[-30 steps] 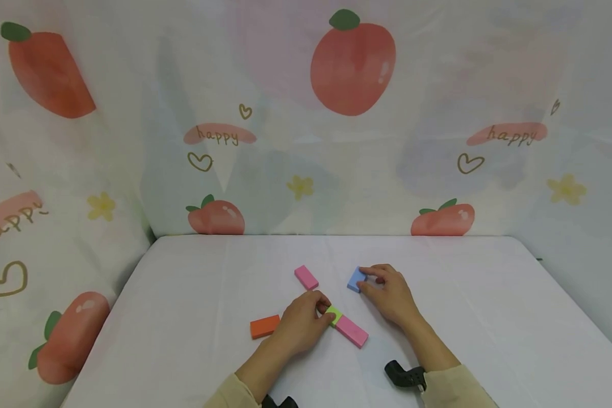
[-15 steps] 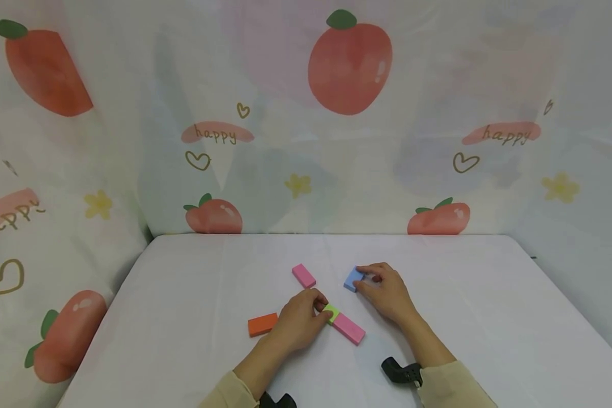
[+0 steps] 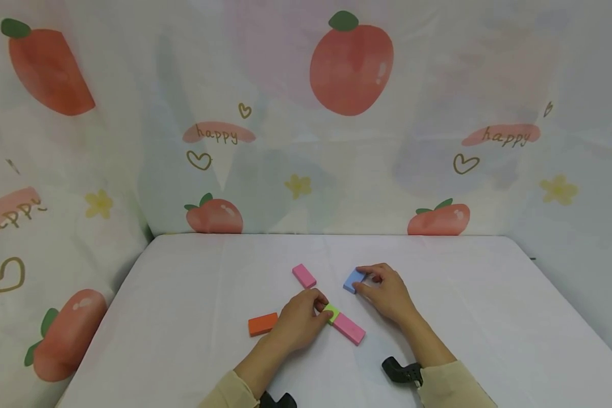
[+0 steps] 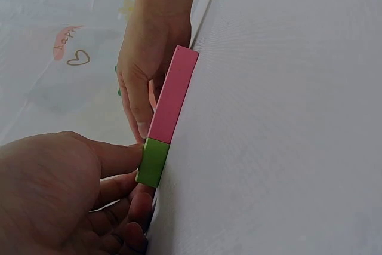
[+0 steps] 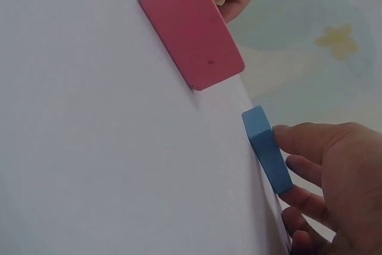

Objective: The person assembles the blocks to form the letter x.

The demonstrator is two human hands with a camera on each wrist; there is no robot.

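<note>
My left hand pinches a small light green block between thumb and fingers at the middle of the table. A longer pink block lies end to end with the green one, pointing toward the front right. Farther back and to the right, my right hand holds a blue block by its two ends, between thumb and index finger. In the right wrist view the blue block stands close at the table surface, with the thumb at its side.
A second pink block lies just behind my left hand. An orange block is left of that hand, its right end close to the wrist. The white table ends at a printed curtain behind.
The whole head view has shifted slightly. Both hands stay at their blocks, and the blue block has turned very little, if at all.
</note>
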